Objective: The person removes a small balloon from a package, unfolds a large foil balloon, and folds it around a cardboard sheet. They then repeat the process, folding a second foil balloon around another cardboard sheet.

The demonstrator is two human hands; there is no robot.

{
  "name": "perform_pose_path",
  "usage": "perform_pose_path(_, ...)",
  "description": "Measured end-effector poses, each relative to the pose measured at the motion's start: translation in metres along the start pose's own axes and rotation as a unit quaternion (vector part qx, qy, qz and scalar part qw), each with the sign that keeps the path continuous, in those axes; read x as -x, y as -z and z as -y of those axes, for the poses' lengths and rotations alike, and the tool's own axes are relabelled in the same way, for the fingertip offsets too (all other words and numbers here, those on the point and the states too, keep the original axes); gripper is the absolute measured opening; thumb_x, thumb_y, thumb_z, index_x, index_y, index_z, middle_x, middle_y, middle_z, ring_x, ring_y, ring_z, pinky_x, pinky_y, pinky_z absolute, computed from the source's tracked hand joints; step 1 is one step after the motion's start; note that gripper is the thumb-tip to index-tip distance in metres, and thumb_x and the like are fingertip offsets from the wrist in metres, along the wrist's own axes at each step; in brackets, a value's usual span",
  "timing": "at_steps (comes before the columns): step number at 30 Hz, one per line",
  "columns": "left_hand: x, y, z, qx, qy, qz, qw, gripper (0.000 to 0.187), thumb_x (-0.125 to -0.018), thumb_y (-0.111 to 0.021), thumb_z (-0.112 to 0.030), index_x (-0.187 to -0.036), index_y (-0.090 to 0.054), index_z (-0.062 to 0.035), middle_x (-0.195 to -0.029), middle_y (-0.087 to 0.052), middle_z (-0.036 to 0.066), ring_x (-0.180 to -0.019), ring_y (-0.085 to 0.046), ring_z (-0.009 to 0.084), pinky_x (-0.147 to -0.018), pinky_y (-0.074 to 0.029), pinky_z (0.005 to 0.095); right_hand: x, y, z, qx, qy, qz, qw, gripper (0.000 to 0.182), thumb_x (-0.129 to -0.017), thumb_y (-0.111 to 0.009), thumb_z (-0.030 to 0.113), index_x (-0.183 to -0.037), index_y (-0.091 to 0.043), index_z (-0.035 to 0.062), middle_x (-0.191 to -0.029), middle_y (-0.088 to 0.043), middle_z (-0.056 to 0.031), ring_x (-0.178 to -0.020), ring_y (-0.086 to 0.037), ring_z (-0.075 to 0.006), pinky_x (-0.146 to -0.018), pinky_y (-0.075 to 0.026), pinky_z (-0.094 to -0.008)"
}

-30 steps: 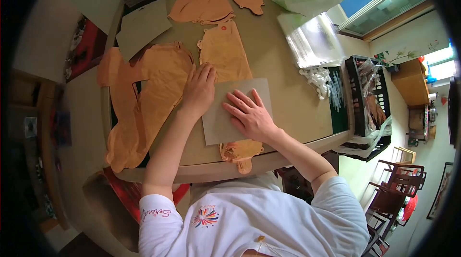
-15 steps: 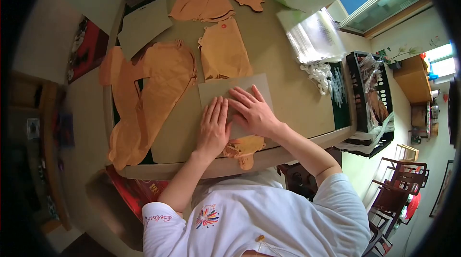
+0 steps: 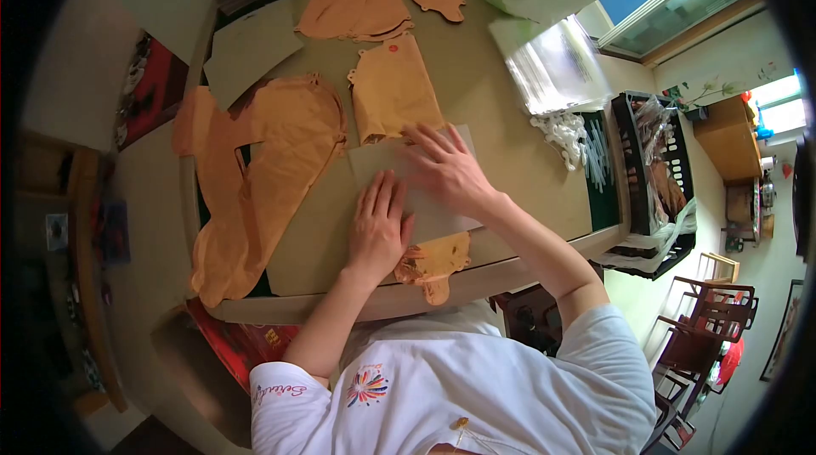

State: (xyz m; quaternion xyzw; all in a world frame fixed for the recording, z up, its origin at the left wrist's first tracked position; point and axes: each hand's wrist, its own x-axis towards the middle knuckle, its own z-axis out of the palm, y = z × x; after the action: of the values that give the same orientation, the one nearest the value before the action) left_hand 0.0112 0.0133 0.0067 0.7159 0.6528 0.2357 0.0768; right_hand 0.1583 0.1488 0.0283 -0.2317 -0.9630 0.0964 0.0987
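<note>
A grey card sheet (image 3: 432, 222) lies on an orange foil piece, which looks like a flat, uninflated foil balloon (image 3: 395, 85). The foil shows beyond the card's far edge, and its crumpled near end (image 3: 435, 261) sticks out at the table edge. My left hand (image 3: 378, 230) rests flat on the card's left part with fingers stretched out. Over the card's upper right is my right hand (image 3: 455, 173), fingers spread and slightly blurred at the tips. Neither hand grips anything. What lies under the card is hidden.
More flat orange foil pieces lie left (image 3: 272, 166) and at the far side (image 3: 357, 0). Another card sheet (image 3: 251, 51) is at far left. Clear plastic sleeves (image 3: 552, 64), white ribbon (image 3: 563, 136), thin sticks (image 3: 598, 158) and a black crate (image 3: 637, 175) are on the right.
My right hand has slid a little away from me, towards the card's far edge. My left hand stays nearly in place on the card.
</note>
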Motion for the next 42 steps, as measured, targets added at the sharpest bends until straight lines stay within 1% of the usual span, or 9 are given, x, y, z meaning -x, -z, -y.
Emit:
perform_pose_path(10, 0.001, 0.000, -0.001, -0.029, 0.003, 0.006, 1.000, 0.053, -0.086, -0.061, -0.023, -0.131, -0.047, 0.0007, -0.142, -0.039, 0.020, -0.134, -0.035, 0.0348, -0.109, -0.031, 0.0489, -0.086, -0.036, -0.041, -0.009, 0.051, -0.054, 0.997, 0.045, -0.095, -0.049, 0.033, -0.138, -0.046, 0.0182, -0.147, -0.039, -0.0087, -0.139, -0.030, -0.0257, -0.113, -0.022, -0.0498)
perform_pose_path(13, 0.000, 0.001, -0.001, -0.028, 0.003, 0.006, 1.000, 0.053, -0.086, -0.061, -0.023, -0.132, -0.047, 0.0006, -0.142, -0.040, 0.020, -0.135, -0.034, 0.0348, -0.109, -0.031, 0.0489, -0.105, -0.034, -0.065, 0.108, 0.095, -0.160, 0.977, 0.043, -0.095, -0.050, 0.032, -0.135, -0.048, 0.0144, -0.135, -0.051, -0.0135, -0.127, -0.046, -0.0289, -0.104, -0.037, -0.0453)
perform_pose_path(16, 0.002, 0.002, 0.001, -0.031, -0.007, 0.009, 0.999, 0.054, -0.086, -0.060, -0.022, -0.133, -0.045, 0.0004, -0.143, -0.039, 0.020, -0.135, -0.034, 0.0356, -0.109, -0.031, 0.0489, -0.116, -0.020, -0.073, -0.155, -0.165, -0.142, 0.964, 0.040, -0.091, -0.056, 0.031, -0.124, -0.053, 0.0081, -0.132, -0.051, -0.0196, -0.119, -0.053, -0.0304, -0.091, -0.046, -0.0440)
perform_pose_path(19, 0.000, 0.002, 0.001, -0.022, -0.006, 0.008, 1.000, 0.055, -0.087, -0.060, -0.022, -0.134, -0.043, 0.0001, -0.143, -0.038, 0.020, -0.135, -0.034, 0.0360, -0.109, -0.031, 0.0487, -0.118, -0.002, -0.074, -0.128, -0.362, -0.087, 0.919, 0.038, -0.085, -0.062, 0.028, -0.111, -0.055, 0.0019, -0.122, -0.054, -0.0252, -0.105, -0.059, -0.0329, -0.079, -0.051, -0.0432)
perform_pose_path(22, 0.001, 0.003, -0.001, -0.014, -0.005, 0.010, 1.000, 0.057, -0.087, -0.060, -0.022, -0.135, -0.042, 0.0001, -0.143, -0.038, 0.020, -0.134, -0.034, 0.0360, -0.109, -0.031, 0.0482, -0.115, 0.018, -0.076, -0.218, -0.344, 0.086, 0.909, 0.035, -0.082, -0.067, 0.028, -0.098, -0.057, -0.0016, -0.103, -0.062, -0.0249, -0.093, -0.063, -0.0332, -0.075, -0.051, -0.0435)
perform_pose_path(28, 0.004, 0.007, -0.001, -0.034, -0.012, 0.016, 0.999, 0.056, -0.087, -0.060, -0.022, -0.135, -0.041, 0.0010, -0.141, -0.039, 0.020, -0.134, -0.035, 0.0358, -0.109, -0.032, 0.0467, -0.114, -0.026, -0.081, -0.037, -0.284, -0.291, 0.913, 0.028, -0.075, -0.072, 0.026, -0.078, -0.063, -0.0009, -0.073, -0.067, -0.0184, -0.072, -0.068, -0.0299, -0.062, -0.053, -0.0417)
perform_pose_path(31, 0.004, 0.007, -0.002, -0.039, -0.015, 0.014, 0.999, 0.056, -0.087, -0.060, -0.022, -0.135, -0.042, 0.0013, -0.141, -0.039, 0.020, -0.133, -0.036, 0.0356, -0.109, -0.033, 0.0464, -0.120, -0.005, -0.092, -0.180, -0.348, -0.014, 0.920, 0.028, -0.074, -0.073, 0.025, -0.084, -0.066, -0.0005, -0.078, -0.068, -0.0172, -0.075, -0.068, -0.0316, -0.065, -0.053, -0.0416)
perform_pose_path(37, 0.004, 0.006, -0.001, -0.035, -0.014, 0.014, 0.999, 0.057, -0.087, -0.061, -0.021, -0.135, -0.042, 0.0010, -0.141, -0.039, 0.020, -0.133, -0.037, 0.0357, -0.108, -0.033, 0.0459, -0.104, 0.017, -0.083, -0.362, -0.319, -0.085, 0.872, 0.027, -0.080, -0.073, 0.025, -0.089, -0.067, 0.0007, -0.076, -0.066, -0.0086, -0.072, -0.065, -0.0190, -0.069, -0.052, -0.0314)
perform_pose_path(42, 0.003, 0.004, 0.001, -0.025, -0.009, 0.005, 1.000, 0.057, -0.085, -0.062, -0.021, -0.135, -0.042, -0.0001, -0.140, -0.041, 0.020, -0.131, -0.038, 0.0354, -0.108, -0.033, 0.0467, -0.041, 0.043, -0.066, -0.556, -0.123, -0.092, 0.817, 0.010, -0.088, -0.060, 0.005, -0.095, -0.067, 0.0032, -0.101, -0.068, -0.0061, -0.077, -0.060, -0.0110, -0.072, -0.050, -0.0278)
